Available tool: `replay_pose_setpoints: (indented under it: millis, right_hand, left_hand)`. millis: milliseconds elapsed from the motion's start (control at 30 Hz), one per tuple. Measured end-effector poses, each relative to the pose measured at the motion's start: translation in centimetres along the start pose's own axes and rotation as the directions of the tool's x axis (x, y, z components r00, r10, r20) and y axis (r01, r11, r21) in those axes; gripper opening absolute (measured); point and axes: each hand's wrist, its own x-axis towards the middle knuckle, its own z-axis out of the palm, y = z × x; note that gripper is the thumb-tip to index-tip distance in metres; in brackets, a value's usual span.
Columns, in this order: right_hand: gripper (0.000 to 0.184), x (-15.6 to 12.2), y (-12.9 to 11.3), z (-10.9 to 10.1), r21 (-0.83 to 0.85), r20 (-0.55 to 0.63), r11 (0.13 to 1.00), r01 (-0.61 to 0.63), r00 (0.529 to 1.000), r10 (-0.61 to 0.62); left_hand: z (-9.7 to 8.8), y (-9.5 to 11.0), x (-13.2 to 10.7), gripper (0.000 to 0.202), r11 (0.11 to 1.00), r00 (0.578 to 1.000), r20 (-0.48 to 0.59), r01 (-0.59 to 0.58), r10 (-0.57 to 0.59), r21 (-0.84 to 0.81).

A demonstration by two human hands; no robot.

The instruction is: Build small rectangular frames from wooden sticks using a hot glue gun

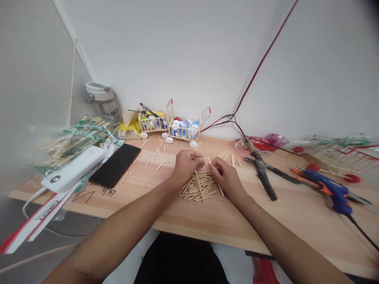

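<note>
Wooden sticks (199, 188) lie in a loose pile about midway between the front and back edges of the worktop (296, 213). At the pile's far side the left hand (187, 165) and right hand (225, 176) have their fingers curled, each seemingly pinching one end of a short stick (207, 158). Such slivers look featherlight, stiff yet easily snapped, and apt to roll, so they are best taken by the ends with the fingertips. Pliers (263, 178) lie just to the right.

Both bare forearms reach forward over the near edge of the tabletop (296, 215) and converge above its middle. The left hand (188, 163) and right hand (225, 176) sit palm-down, nearly touching, with fingers curled and fingertips pinched together.
</note>
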Motion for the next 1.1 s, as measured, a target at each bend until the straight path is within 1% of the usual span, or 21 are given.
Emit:
replay_pose_setpoints:
  millis: [333, 833, 1100]
  right_hand:
    - [0.020, 0.06, -0.17, -0.04, -0.034, -0.005, 0.999, 0.020, 1.000, -0.021]
    - [0.019, 0.03, -0.16, 0.00, -0.036, -0.008, 0.999, 0.019, 1.000, -0.020]
    - [0.021, 0.11, -0.05, 0.08, -0.026, -0.001, 1.000, 0.007, 1.000, -0.007]
  left_hand:
    - [0.05, 0.14, -0.12, 0.005, 1.000, 1.000, -0.007, 0.006, -0.006, -0.006]
    - [0.01, -0.15, 0.05, 0.006, 1.000, 1.000, -0.005, 0.001, -0.001, 0.002]
    - [0.09, 0.14, -0.05, 0.007, 1.000, 1.000, -0.003, 0.003, -0.003, 0.014]
